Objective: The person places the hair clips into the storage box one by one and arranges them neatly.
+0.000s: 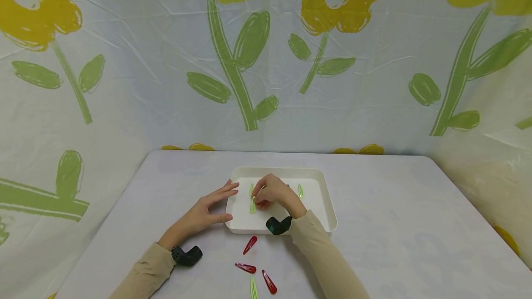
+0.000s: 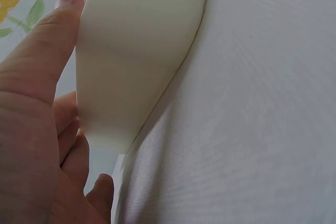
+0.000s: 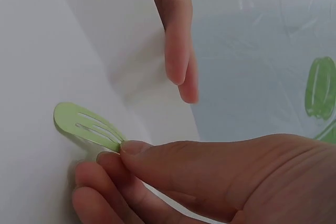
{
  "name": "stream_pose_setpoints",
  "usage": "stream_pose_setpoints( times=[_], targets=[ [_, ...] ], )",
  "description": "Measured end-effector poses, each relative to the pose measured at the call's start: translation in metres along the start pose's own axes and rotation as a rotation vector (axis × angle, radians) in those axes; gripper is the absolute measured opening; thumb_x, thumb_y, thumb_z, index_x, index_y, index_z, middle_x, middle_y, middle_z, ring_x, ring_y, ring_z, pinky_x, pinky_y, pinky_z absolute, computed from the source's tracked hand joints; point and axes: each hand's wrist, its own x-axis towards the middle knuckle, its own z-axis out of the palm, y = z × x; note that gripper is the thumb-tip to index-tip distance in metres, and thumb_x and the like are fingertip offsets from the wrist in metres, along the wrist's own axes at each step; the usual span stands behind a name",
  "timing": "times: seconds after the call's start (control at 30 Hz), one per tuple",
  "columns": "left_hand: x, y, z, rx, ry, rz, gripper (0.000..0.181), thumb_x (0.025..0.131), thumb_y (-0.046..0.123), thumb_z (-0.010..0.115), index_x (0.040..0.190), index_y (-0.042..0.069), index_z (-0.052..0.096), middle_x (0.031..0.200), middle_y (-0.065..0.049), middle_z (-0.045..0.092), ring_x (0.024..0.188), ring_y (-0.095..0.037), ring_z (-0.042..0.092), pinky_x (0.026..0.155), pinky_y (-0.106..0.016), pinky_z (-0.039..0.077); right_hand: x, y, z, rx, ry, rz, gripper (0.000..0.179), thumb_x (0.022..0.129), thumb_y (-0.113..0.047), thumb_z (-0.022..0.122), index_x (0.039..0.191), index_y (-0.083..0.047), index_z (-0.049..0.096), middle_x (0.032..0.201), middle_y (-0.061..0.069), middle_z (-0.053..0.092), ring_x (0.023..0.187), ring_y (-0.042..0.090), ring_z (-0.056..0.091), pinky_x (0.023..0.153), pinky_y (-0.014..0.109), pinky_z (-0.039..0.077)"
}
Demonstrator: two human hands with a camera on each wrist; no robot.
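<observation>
Over the white tray (image 1: pixel 326 206), my right hand (image 1: pixel 272 190) pinches the narrow end of a light green snap hair clip (image 3: pixel 86 124) between thumb and fingertips. A second green hair clip (image 1: pixel 251 189) lies in the tray just beyond it. Another green hair clip (image 1: pixel 301 191) lies farther right, beside a small dark item (image 1: pixel 288 185) mostly hidden behind the hand. At the tray's left side is my left hand (image 1: pixel 205 211), its fingers extended and spread; the left wrist view shows them against the tray's wall (image 2: pixel 131 61).
Nearer than the tray, three red hair clips (image 1: pixel 250 245) lie scattered on the table (image 1: pixel 395 225). Below them a green hair clip (image 1: pixel 254 288) is cut off by the frame's bottom edge. A flower-printed curtain (image 1: pixel 166 82) hangs behind the table.
</observation>
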Motion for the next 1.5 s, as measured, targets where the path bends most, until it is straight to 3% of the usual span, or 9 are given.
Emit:
stream_pose_setpoints(
  times=[0.33, 0.93, 1.5],
  targets=[
    [0.001, 0.003, 0.001, -0.018, -0.01, -0.034, 0.067, 0.087, 0.015, 0.078, 0.145, 0.001, 0.048, 0.159, -0.007, 0.034, 0.151, -0.023, 0.014, 0.115, -0.016, 0.015, -0.001, 0.002, 0.0, 0.004, -0.007, 0.002, 0.003, 0.082, 0.004, 0.072, 0.082, 0.005, 0.069, 0.064, 0.008, 0.066, 0.054, 0.015, 0.062, 0.056, 0.031, 0.058],
    [0.0, 0.004, 0.0, -0.013, -0.016, -0.01, 0.067, 0.087, 0.014, 0.078, 0.145, -0.002, 0.047, 0.159, -0.01, 0.034, 0.151, -0.025, 0.013, 0.116, -0.017, 0.015, 0.005, -0.011, 0.003, -0.113, -0.032, 0.036, 0.006, 0.082, 0.005, 0.072, 0.076, 0.003, 0.07, 0.063, 0.012, 0.067, 0.052, 0.018, 0.063, 0.057, 0.034, 0.059],
    [0.0, 0.001, 0.0, -0.015, -0.01, -0.014, 0.067, 0.087, 0.015, 0.078, 0.145, -0.001, 0.048, 0.159, -0.009, 0.034, 0.151, -0.026, 0.013, 0.115, -0.016, 0.015, 0.005, -0.013, 0.005, -0.108, -0.011, 0.061, 0.008, 0.081, 0.004, 0.074, 0.075, 0.001, 0.07, 0.062, 0.012, 0.066, 0.051, 0.018, 0.063, 0.056, 0.032, 0.058]
  ],
)
